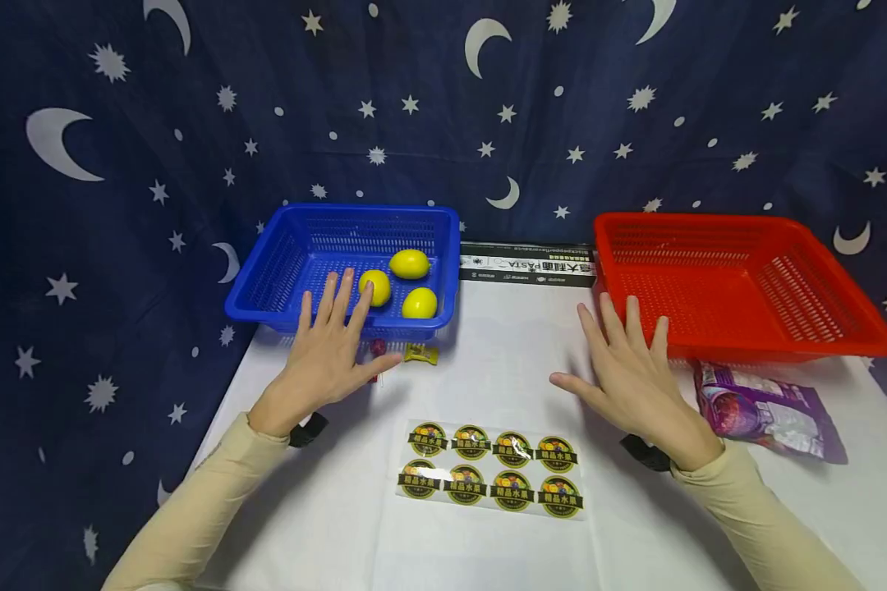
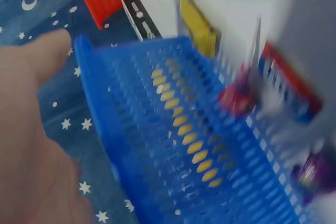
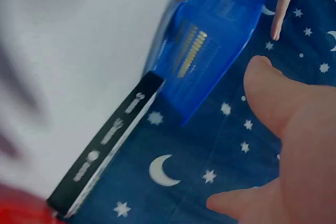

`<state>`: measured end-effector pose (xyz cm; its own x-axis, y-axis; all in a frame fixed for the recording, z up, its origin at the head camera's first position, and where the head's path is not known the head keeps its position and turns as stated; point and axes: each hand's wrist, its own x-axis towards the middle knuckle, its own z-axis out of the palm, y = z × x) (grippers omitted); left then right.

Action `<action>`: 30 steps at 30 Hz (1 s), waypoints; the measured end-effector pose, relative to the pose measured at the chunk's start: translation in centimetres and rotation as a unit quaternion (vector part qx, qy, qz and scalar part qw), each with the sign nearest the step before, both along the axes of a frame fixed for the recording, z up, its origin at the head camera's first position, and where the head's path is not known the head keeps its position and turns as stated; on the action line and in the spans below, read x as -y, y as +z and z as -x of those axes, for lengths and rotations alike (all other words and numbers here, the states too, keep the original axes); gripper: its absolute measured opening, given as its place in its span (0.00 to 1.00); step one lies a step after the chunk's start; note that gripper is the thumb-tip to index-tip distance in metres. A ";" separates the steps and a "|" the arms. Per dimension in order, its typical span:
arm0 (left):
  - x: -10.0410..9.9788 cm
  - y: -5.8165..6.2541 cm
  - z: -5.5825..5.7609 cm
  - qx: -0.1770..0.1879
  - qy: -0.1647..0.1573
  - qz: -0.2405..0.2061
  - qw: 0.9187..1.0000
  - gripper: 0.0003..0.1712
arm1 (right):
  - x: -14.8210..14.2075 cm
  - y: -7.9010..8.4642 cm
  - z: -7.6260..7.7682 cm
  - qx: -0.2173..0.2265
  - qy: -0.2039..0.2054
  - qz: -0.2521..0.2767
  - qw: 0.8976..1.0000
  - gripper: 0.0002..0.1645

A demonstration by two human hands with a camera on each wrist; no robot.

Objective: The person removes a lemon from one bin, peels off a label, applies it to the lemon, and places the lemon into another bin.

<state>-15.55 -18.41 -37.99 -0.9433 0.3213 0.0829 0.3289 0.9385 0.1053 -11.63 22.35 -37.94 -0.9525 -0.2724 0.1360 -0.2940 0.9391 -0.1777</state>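
My left hand (image 1: 328, 353) hovers with spread fingers in front of the blue basket (image 1: 340, 322), holding nothing. Inside that basket lie three lemons (image 1: 410, 264). A red-purple lollipop (image 1: 378, 347) and a small yellow packet (image 1: 423, 354) lie by the basket's near side; the left hand partly covers the lollipop's surroundings. In the left wrist view a red and blue packet (image 2: 291, 80) shows beside the lollipop. Fingers apart, my right hand (image 1: 631, 382) is over the table before the red basket (image 1: 746, 345), gripping nothing. Right of it lies a purple pouch (image 1: 769, 414).
A sheet of round fruit stickers (image 1: 491, 469) lies on the white table (image 1: 488, 550) between the forearms. At the back, a black pasta box (image 1: 528, 264) spans the space between the baskets. A dark blue star-patterned cloth (image 1: 414, 98) hangs behind and at the left.
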 end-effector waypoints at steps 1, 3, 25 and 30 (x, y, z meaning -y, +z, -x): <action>0.3 0.6 0.3 0.006 -0.007 0.005 1.000 0.65 | 0.4 0.2 0.4 0.000 0.009 -0.001 1.000 0.64; 0.9 1.9 1.4 0.023 -0.023 0.016 0.999 0.64 | 1.5 0.7 1.4 0.003 0.028 0.000 1.000 0.62; 0.1 5.2 18.6 0.335 -0.049 0.102 0.935 0.46 | 11.8 -1.8 10.1 0.054 0.139 0.142 0.979 0.35; 0.1 3.9 18.8 0.342 -0.032 0.093 0.934 0.46 | 12.1 -1.9 10.1 0.054 0.136 0.154 0.977 0.34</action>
<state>-34.36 -18.54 -34.12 -0.7335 0.3270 -0.5959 0.2995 0.9425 0.1486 -21.77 10.27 -39.82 -0.8642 -0.4788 0.1547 -0.4888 0.7259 -0.4840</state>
